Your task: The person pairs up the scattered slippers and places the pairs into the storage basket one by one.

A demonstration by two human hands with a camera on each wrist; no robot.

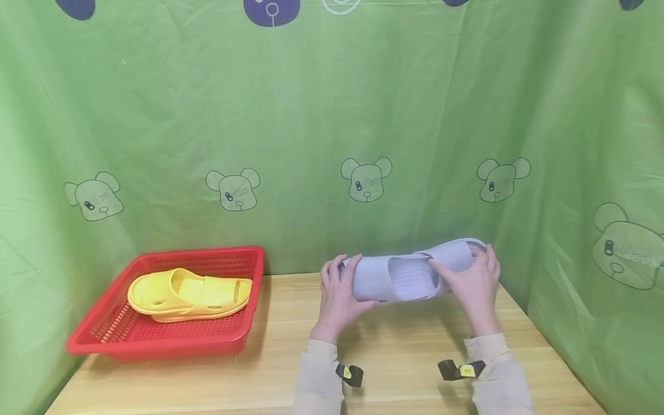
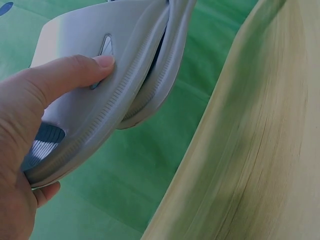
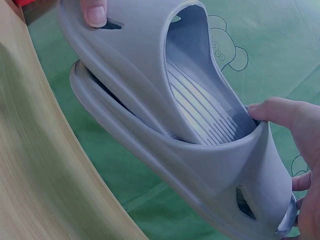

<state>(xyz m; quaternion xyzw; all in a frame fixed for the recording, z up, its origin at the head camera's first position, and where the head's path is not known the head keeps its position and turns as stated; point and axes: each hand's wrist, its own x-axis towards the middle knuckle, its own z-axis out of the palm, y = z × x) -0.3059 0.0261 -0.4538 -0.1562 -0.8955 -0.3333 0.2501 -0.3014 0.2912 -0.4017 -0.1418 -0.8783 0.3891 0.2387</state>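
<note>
Two grey-lavender slippers are held up over the table, one partly tucked into the other, toes pointing opposite ways. My left hand (image 1: pixel 339 297) grips the toe end of the left slipper (image 1: pixel 372 278). Its thumb presses on the strap beside a slot, while fingers show below the sole in the left wrist view. The right slipper (image 3: pixel 255 175) is gripped at its toe end by my right hand (image 1: pixel 474 288), its thumb at the strap's opening edge. The left slipper's heel sits inside that opening, so it is hidden.
At the left of the wooden table (image 1: pixel 399 363) stands a red plastic basket (image 1: pixel 155 347) with perforated sides. A pair of yellow slippers (image 1: pixel 218 293) lies stacked in it. A green curtain (image 1: pixel 301 115) with bear-head prints hangs behind and at both sides.
</note>
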